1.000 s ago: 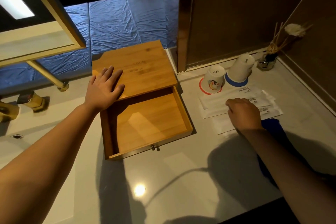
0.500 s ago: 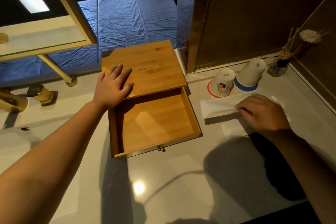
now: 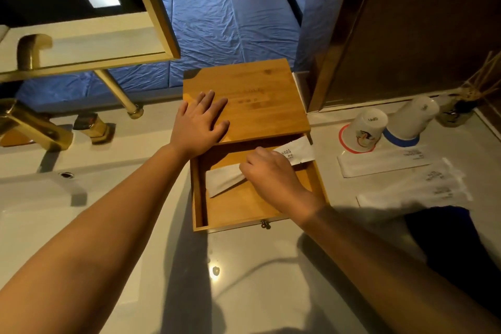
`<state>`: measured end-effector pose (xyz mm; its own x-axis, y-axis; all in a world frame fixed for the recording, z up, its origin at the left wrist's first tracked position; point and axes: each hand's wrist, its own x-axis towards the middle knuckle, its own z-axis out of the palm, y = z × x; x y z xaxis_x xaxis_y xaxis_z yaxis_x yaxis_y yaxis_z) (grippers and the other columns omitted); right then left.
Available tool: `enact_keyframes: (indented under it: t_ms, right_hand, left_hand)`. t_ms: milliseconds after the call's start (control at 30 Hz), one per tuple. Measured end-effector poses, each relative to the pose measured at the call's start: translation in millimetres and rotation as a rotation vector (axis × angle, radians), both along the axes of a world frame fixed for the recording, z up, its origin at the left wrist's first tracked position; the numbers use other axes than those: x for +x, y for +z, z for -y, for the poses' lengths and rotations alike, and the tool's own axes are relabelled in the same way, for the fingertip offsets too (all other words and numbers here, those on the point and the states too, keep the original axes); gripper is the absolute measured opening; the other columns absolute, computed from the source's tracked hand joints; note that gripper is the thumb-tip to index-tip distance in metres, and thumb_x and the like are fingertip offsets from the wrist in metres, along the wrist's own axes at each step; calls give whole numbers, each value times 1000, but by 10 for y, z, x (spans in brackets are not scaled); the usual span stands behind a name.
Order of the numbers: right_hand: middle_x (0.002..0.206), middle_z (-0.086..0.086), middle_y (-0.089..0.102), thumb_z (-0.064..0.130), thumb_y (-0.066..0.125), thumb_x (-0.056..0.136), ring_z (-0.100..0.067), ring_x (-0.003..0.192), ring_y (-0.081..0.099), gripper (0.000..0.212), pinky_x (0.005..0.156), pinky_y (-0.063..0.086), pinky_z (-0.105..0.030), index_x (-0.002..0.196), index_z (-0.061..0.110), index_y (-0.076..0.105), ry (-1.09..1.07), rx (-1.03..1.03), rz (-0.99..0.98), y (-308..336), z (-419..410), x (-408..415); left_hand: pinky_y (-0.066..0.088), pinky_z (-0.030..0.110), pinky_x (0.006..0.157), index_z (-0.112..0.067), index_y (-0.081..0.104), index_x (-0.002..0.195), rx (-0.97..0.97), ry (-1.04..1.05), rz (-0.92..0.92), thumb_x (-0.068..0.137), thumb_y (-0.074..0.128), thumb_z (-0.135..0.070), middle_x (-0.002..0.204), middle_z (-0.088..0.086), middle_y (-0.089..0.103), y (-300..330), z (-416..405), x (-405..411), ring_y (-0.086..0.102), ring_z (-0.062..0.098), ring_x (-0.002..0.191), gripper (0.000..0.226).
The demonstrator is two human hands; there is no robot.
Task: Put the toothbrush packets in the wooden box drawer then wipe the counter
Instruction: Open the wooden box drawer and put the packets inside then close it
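Note:
A wooden box [image 3: 257, 89] stands on the pale counter [image 3: 271, 279] with its drawer [image 3: 244, 206] pulled out toward me. My left hand [image 3: 200, 123] lies flat on the box's lid, fingers spread. My right hand [image 3: 271, 173] is over the drawer, holding a white toothbrush packet [image 3: 225, 177] that slants across it, one end over the drawer's right edge. More white packets [image 3: 379, 163] lie on the counter to the right. A dark blue cloth [image 3: 447, 238] lies near the front right.
Two upturned cups [image 3: 364, 127] stand at the back right beside a reed diffuser [image 3: 458, 111]. A gold tap [image 3: 32, 122] and a white basin [image 3: 35, 198] are at the left. A gold-framed mirror [image 3: 151, 8] hangs above.
My right hand picked up one packet from the pile on the right and carried it left into the open drawer. My left hand stayed on the lid.

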<state>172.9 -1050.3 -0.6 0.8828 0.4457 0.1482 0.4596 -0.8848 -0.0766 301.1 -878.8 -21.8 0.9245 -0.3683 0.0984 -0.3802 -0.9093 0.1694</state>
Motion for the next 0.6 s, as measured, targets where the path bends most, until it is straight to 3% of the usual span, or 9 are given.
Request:
enact_keyframes:
  t_ms: [200, 333, 433, 500, 600]
  right_hand:
    - [55, -3, 61, 4, 84, 46, -21, 54, 59, 26, 43, 42, -24, 56, 14, 62, -68, -52, 20, -93, -170, 272]
    - [69, -5, 66, 7, 84, 51, -22, 66, 62, 27, 47, 46, -26, 71, 14, 67, -169, -32, -45, -178, -205, 248]
    - [113, -13, 62, 15, 68, 77, -29, 104, 56, 36, 79, 50, -37, 112, 17, 62, -188, -43, -111, -228, -178, 102]
    - [136, -16, 47, 27, 55, 88, -33, 127, 40, 42, 100, 38, -46, 129, 22, 49, -150, -85, -189, -216, -117, 10]
    - [152, -13, 26, 41, 41, 94, -33, 141, 17, 51, 112, 18, -53, 141, 30, 28, -147, -103, -333, -210, -22, -1]
  left_hand:
    - [16, 47, 113, -32, 31, 143, -25, -10, 17, 85, 25, -59, 156, 6, 27, -24, -8, 6, 19, 24, 146, 65]
    - [16, 46, 113, -32, 31, 144, -26, -13, 19, 85, 23, -60, 156, 6, 26, -21, -4, 4, 18, 24, 146, 65]
    - [14, 46, 114, -33, 29, 144, -21, -6, 14, 88, 28, -56, 157, 5, 24, -32, 1, 7, 16, 23, 146, 61]
    - [14, 46, 114, -33, 29, 144, -28, -4, 16, 89, 30, -55, 157, 5, 24, -34, 2, 6, 16, 23, 146, 59]
    - [13, 45, 114, -33, 28, 145, -33, -6, 12, 89, 30, -54, 157, 5, 23, -25, 7, 5, 16, 22, 146, 59]
